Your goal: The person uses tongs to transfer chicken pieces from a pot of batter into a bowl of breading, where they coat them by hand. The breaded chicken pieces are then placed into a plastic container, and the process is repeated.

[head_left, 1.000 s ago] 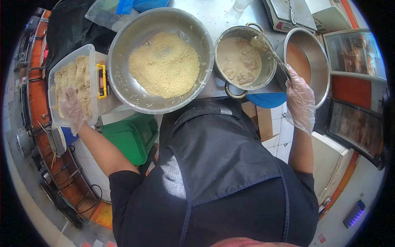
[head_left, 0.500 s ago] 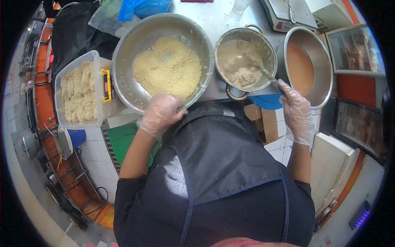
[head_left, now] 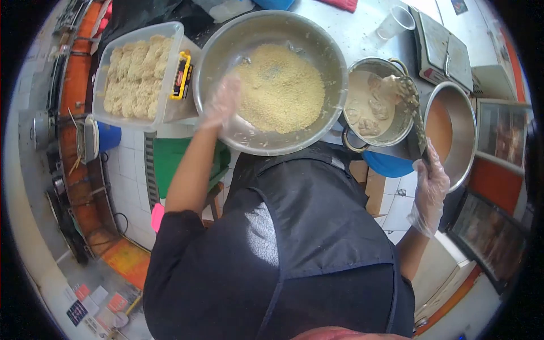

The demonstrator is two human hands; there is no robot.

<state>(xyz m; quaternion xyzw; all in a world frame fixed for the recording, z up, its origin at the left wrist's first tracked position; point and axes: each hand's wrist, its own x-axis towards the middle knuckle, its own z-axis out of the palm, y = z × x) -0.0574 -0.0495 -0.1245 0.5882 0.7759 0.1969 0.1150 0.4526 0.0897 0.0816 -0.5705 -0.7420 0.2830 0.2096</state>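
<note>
My right hand [head_left: 432, 190], in a clear plastic glove, is closed round the dark handle of batter-crusted tongs [head_left: 417, 116]. A batter-coated piece [head_left: 390, 89], apparently meat, is at the tongs' far end over the pot [head_left: 350, 116]. More coated pieces lie in the pale batter [head_left: 362, 107] below. My left hand [head_left: 222, 103], gloved too and blurred by motion, is over the left inner side of the wide metal bowl [head_left: 272, 148]. Its fingers look stretched out, with nothing visible in them. Pale yellow crumbs [head_left: 283, 90] are heaped in that bowl.
Left of the bowl stands a clear plastic box [head_left: 170, 107] holding rows of crumb-coated pieces [head_left: 139, 76]. A metal bowl of orange liquid [head_left: 460, 164] is right of the pot. Behind are a scale [head_left: 445, 48] and a plastic cup [head_left: 396, 22].
The tongs have risen from the batter, and a coated piece shows at their end. My left hand has moved from the bowl's front rim to its left side. The whole view has shifted.
</note>
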